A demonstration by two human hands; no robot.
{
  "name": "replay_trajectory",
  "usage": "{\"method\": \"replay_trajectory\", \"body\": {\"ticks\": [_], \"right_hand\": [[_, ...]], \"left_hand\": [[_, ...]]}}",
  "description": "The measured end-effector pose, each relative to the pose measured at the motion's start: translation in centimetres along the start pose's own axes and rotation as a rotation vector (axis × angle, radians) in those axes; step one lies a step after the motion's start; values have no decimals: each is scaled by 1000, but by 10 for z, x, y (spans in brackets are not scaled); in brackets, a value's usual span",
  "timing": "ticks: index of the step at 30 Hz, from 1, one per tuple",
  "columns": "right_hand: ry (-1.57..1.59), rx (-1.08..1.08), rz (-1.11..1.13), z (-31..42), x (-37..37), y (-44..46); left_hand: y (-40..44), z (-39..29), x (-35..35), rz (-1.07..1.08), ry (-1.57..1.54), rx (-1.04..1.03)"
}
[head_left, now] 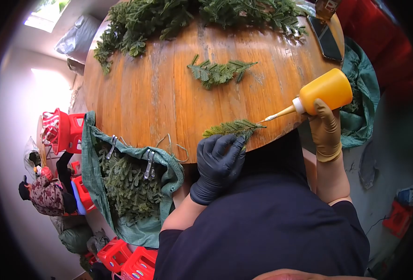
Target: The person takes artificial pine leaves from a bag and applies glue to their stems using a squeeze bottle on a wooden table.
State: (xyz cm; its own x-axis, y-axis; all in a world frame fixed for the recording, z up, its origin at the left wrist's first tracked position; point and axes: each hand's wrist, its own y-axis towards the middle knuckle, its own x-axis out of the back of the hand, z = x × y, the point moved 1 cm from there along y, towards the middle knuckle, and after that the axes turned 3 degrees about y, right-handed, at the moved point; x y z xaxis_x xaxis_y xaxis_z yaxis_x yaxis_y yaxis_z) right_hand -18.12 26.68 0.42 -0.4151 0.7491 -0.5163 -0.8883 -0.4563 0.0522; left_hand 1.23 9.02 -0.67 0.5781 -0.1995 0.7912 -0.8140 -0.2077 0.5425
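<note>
My left hand [219, 161], in a black glove, is closed on a small green artificial fir sprig [234, 128] at the table's near edge. In my right hand [326, 133], gloved in tan, is a yellow squeeze bottle [326, 91], tilted with its nozzle pointing left and down. The nozzle tip is at the right end of the sprig; whether it touches cannot be made out. Another fir sprig [219, 73] lies farther back on the wooden table [169, 98]. What the fingers of my left hand pinch underneath is partly hidden.
Many fir sprigs [146, 23] are heaped along the table's far side. A phone [325, 38] lies at the right edge. A green sack [87, 154] of sprigs, held by metal clips, hangs at the left; another green sack [367, 84] is at the right. A person [50, 193] sits at left.
</note>
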Motion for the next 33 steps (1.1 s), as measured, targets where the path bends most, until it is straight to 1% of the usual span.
{"method": "replay_trajectory", "body": {"ticks": [4, 6, 10, 12, 13, 14, 15, 17, 18, 19, 21, 22, 24, 26, 27, 28, 29, 30, 32, 33], "right_hand": [[-20, -23, 17, 2, 4, -1], [-24, 7, -28, 4, 6, -2], [-36, 28, -37, 7, 15, -3], [-44, 10, 3, 8, 25, -4], [-42, 9, 15, 8, 30, -4], [-2, 12, -5, 7, 34, -4], [43, 10, -12, 5, 37, -3], [176, -33, -108, 4, 39, -3], [224, -34, -65, 2, 42, -1], [274, -39, -23, -1, 46, 3], [302, -28, 40, -6, 47, 13], [343, -25, 63, -9, 43, 17], [329, -35, 100, -13, 36, 27], [352, -41, 119, -20, 32, 33], [362, -50, 141, -22, 28, 37], [372, -56, 156, -25, 26, 41], [378, -43, 143, -29, 25, 44], [386, -37, 186, -33, 25, 46], [406, -23, 218, -33, 18, 47], [413, 0, 186, -32, 15, 46]], "left_hand": [[-1, 1, 0, 3, 10, 4], [-1, 1, -1, 4, 15, 4], [-1, 0, -1, 3, 12, 11], [0, -1, 0, 2, 13, 21], [1, 0, -1, -8, -33, 59], [2, 2, 0, -24, -72, 102], [4, 4, 0, -46, -47, 121], [6, 10, 0, -84, -144, 195], [8, 12, 3, -81, -117, 185], [9, 13, 2, -115, -72, 220], [5, 19, 4, -132, -179, 210], [3, 21, 17, -161, -143, 230], [3, 20, 44, -252, -169, 188], [-7, 29, 84, -411, -79, 253], [-12, 36, 110, -444, 108, 265], [-26, 54, 130, -494, 172, 285], [-38, 67, 152, -536, 338, 329], [-54, 81, 168, -556, 366, 462], [-77, 100, 195, -366, 765, 575], [-74, 99, 192, -356, 751, 539]]}}
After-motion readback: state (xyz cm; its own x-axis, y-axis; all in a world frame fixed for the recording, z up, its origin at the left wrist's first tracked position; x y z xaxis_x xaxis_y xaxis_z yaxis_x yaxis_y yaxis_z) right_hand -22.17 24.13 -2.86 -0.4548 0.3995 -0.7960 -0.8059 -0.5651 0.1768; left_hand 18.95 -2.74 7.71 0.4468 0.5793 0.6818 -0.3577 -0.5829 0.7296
